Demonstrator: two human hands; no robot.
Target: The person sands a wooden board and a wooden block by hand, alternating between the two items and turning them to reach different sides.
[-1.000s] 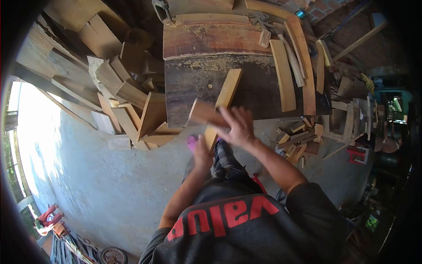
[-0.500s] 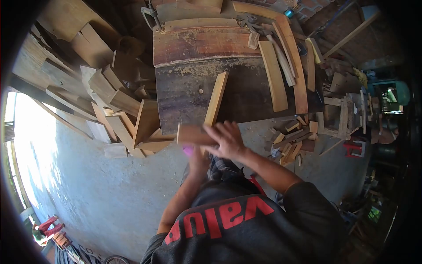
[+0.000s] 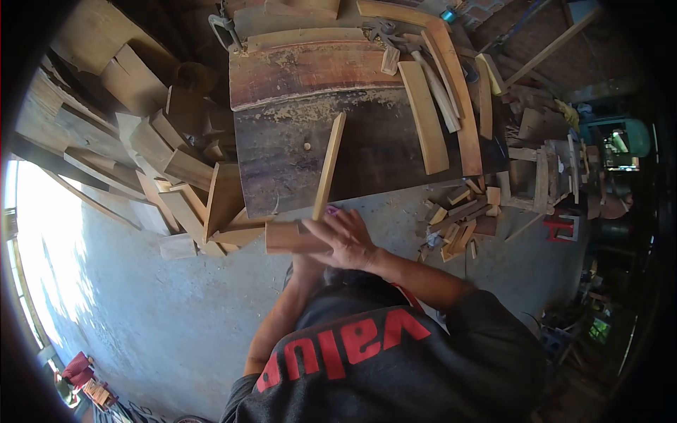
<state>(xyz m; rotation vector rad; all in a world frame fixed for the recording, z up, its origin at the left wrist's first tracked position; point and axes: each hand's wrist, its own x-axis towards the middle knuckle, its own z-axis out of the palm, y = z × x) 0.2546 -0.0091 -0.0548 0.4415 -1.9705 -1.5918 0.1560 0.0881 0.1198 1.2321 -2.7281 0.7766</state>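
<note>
A long light wooden strip (image 3: 329,166) reaches from near my waist up over the dark workbench (image 3: 282,151), its narrow side now upward. Across its lower end lies a brown wooden block (image 3: 285,237). My right hand (image 3: 347,241) rests on the block's right end, with the fingers bent over block and strip. Below the block is my left hand (image 3: 307,266), mostly hidden by the block and my right hand; its fingers cannot be made out. Something small and purple (image 3: 332,210) shows just beyond my right fingers.
Boards and offcuts (image 3: 187,204) are piled left of the bench. A clamp (image 3: 224,32) grips its far left corner. Curved pieces (image 3: 425,116) and a hammer (image 3: 432,84) lie on its right side. Short scraps (image 3: 462,222) and a red stool (image 3: 560,227) stand to the right.
The strip has turned so that it looks narrower. The block and my right hand have shifted slightly left and toward me. The whole view has moved a little.
</note>
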